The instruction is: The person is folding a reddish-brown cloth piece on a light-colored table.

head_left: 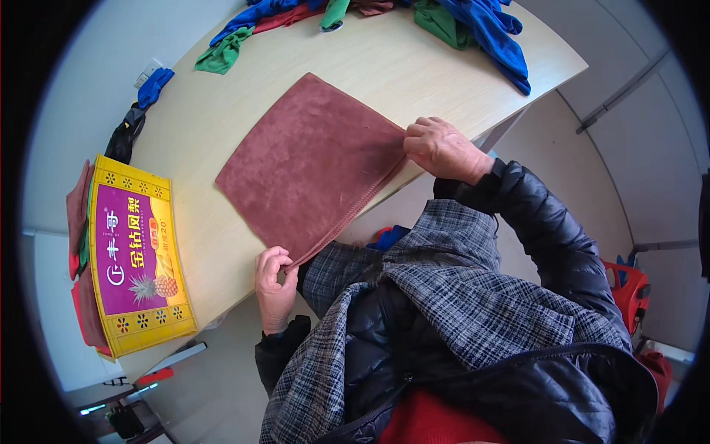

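Left hand (274, 285) pinches the near corner of the reddish-brown cloth (310, 166), thumb and forefinger closed on the hem right at the table's edge. Over on the other side, the right hand (441, 148) has its fingers curled down on the neighbouring corner, gripping that too. So both corners along the person's side are held, and the cloth lies spread flat and nearly square on the pale wooden table (399, 63), one point aimed away toward the far side.

By the look of it, this is the start of a fold: cloth smoothed out, grip taken, nothing doubled over yet. The next move would call for lifting both held corners together and carrying them evenly across to the far edge, keeping the hem taut so the corners meet cleanly and no wrinkle gets trapped underneath.

Moving outward: a heap of blue, green and red cloths (473, 26) waits at the far end of the table, well apart from the spread one. A purple and yellow cardboard box (137, 259) sits at the left end, with more cloths tucked along its outer side. A small blue cloth (154, 86) hangs off the far left edge.
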`<state>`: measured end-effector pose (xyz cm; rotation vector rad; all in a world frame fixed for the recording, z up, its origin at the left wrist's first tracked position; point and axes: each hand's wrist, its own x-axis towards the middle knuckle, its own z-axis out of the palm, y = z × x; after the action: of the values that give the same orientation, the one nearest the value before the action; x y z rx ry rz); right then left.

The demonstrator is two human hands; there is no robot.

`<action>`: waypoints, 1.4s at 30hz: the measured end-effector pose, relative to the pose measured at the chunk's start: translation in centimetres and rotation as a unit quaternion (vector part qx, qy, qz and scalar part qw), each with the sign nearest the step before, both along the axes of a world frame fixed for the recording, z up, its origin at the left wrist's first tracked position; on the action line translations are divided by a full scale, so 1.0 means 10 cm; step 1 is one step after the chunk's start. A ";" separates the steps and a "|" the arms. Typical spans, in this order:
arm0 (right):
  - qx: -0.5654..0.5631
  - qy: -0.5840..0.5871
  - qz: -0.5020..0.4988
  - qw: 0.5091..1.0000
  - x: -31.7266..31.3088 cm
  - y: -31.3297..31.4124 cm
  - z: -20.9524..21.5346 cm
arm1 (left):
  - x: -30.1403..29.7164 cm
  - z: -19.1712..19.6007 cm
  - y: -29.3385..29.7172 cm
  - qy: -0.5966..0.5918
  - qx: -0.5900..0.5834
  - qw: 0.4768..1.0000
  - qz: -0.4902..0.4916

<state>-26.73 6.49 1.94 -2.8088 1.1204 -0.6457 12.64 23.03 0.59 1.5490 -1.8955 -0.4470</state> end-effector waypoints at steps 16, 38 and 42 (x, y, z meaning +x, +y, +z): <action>0.065 0.023 -0.005 0.998 0.71 0.03 -0.17 | 0.10 0.07 -0.56 -0.136 -0.016 0.990 -0.013; 0.001 -0.094 -0.069 0.993 0.46 0.27 -0.64 | 0.46 -0.46 -2.15 -0.376 0.089 0.922 -0.024; -0.030 -0.122 -0.066 0.990 0.46 0.24 -0.59 | 0.62 -0.30 -2.47 -0.356 0.081 0.929 -0.067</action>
<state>-22.16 8.90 -3.97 -2.6259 1.2638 -1.0174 18.86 -1.62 -2.40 1.8618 -2.5730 -0.0876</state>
